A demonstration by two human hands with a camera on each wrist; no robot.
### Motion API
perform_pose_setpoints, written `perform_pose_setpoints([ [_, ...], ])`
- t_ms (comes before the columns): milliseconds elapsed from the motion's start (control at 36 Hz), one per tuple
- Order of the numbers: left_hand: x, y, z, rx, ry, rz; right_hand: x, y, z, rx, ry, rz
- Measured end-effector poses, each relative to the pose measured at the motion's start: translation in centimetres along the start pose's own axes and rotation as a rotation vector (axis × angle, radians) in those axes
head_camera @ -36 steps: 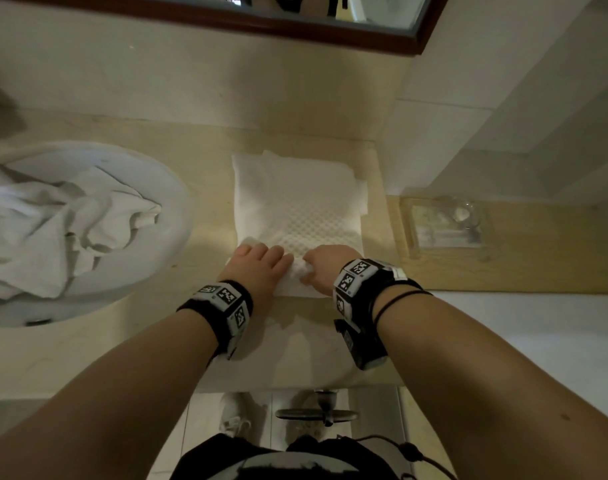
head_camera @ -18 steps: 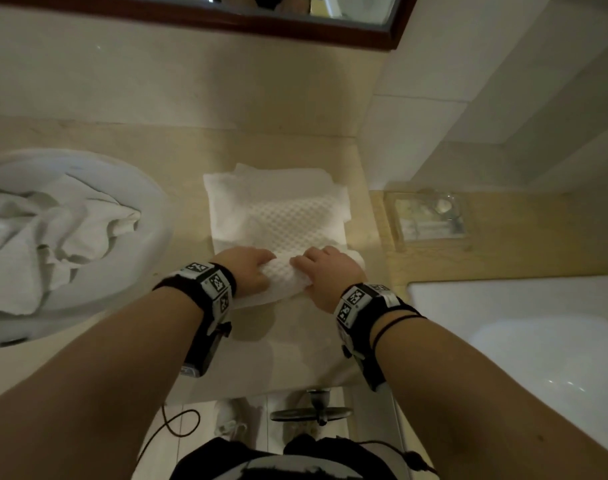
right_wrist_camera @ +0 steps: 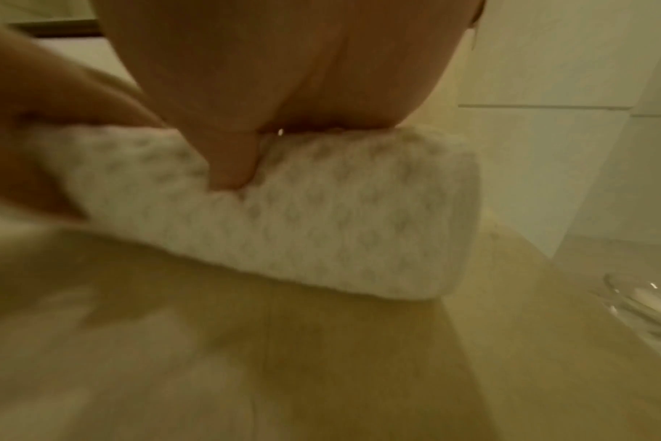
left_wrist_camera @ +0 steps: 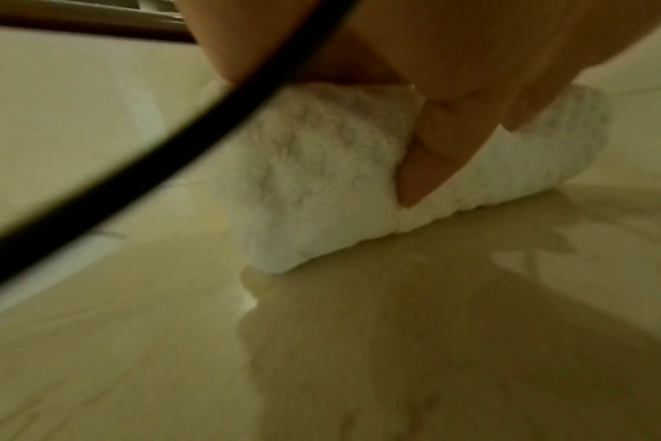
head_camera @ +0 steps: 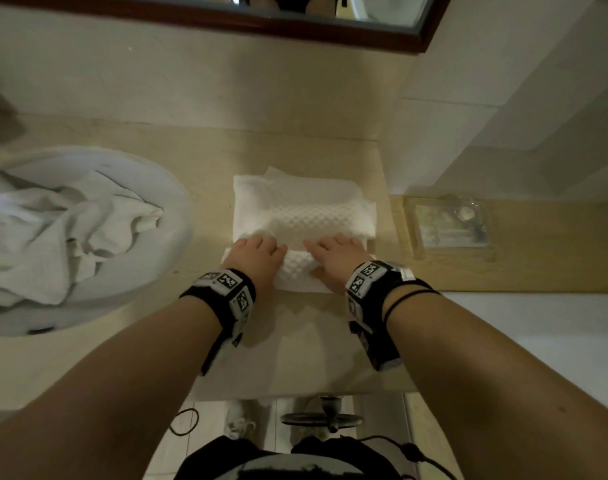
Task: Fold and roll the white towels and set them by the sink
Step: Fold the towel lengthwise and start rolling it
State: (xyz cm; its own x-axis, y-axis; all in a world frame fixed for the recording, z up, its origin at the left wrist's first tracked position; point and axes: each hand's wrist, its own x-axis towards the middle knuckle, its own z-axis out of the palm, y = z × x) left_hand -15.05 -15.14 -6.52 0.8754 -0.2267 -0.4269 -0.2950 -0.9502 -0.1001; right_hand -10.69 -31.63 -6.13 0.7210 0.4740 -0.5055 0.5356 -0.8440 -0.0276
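Note:
A white waffle-weave towel [head_camera: 302, 209] lies folded on the beige counter [head_camera: 295, 341], its near end wound into a roll [head_camera: 297, 268]. My left hand [head_camera: 257, 252] grips the roll's left half and my right hand [head_camera: 333, 252] grips its right half. Fingers curl over the top, out of sight. In the left wrist view my thumb [left_wrist_camera: 434, 149] presses into the near side of the roll [left_wrist_camera: 321, 179]. The right wrist view shows the right thumb [right_wrist_camera: 231, 161] dug into the roll [right_wrist_camera: 321, 223] the same way. More crumpled white towels [head_camera: 60, 237] fill the sink [head_camera: 178, 216].
The round sink sits left of the towel. A clear glass tray [head_camera: 447, 223] stands on a wooden ledge to the right, close to the roll's end. A wall with a dark-framed mirror [head_camera: 226, 20] lies behind. A white tub surface [head_camera: 537, 334] is at lower right.
Both hands have wound the towel's near end away from me. The roll is thicker and the flat part beyond it shorter than a second ago.

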Motion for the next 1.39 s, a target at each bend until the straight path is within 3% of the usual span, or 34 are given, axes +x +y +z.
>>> perform_pose_setpoints([
  [139,1.3,-0.8,-1.0,-0.152,-0.028,-0.021,-1.5,0.2,1.9,0.037,0.216,-0.054],
  [222,1.3,-0.9,-1.6,-0.348,-0.049,-0.102,-2.1,0.8,2.0,-0.025,0.157,-0.07],
  [333,1.6,-0.7,-2.1,-0.485,-0.178,-0.137,-1.7,0.7,1.6,-0.05,0.167,-0.075],
  [417,1.4,-0.9,-2.0,-0.529,-0.15,-0.132,-1.4,0.2,1.5,0.025,0.198,-0.067],
  [472,1.0,-1.0,-1.6,-0.463,-0.03,-0.062,-1.1,0.2,0.8,0.043,0.18,-0.058],
  [556,0.3,-0.8,-0.7,-0.168,0.149,0.089,-0.4,0.3,-0.8,0.015,0.132,-0.059],
  [750,-0.2,-0.3,0.6,0.088,0.098,-0.006,0.7,0.0,-3.1,0.051,-0.013,-0.055],
  [861,0.9,-0.2,-0.2,0.062,0.069,-0.021,0.8,-0.1,-3.1,-0.004,-0.005,-0.055],
  [1028,2.8,-1.0,-1.6,-0.013,0.058,-0.024,-0.5,-0.3,-0.9,-0.058,0.232,-0.14],
  [1222,4.2,-2.1,-2.8,-0.132,-0.062,-0.046,-0.1,-0.3,0.1,-0.225,0.114,-0.096],
  [1389,3.9,-2.8,-2.8,-0.29,-0.021,-0.091,0.6,-0.9,-0.6,-0.201,0.176,-0.118],
])
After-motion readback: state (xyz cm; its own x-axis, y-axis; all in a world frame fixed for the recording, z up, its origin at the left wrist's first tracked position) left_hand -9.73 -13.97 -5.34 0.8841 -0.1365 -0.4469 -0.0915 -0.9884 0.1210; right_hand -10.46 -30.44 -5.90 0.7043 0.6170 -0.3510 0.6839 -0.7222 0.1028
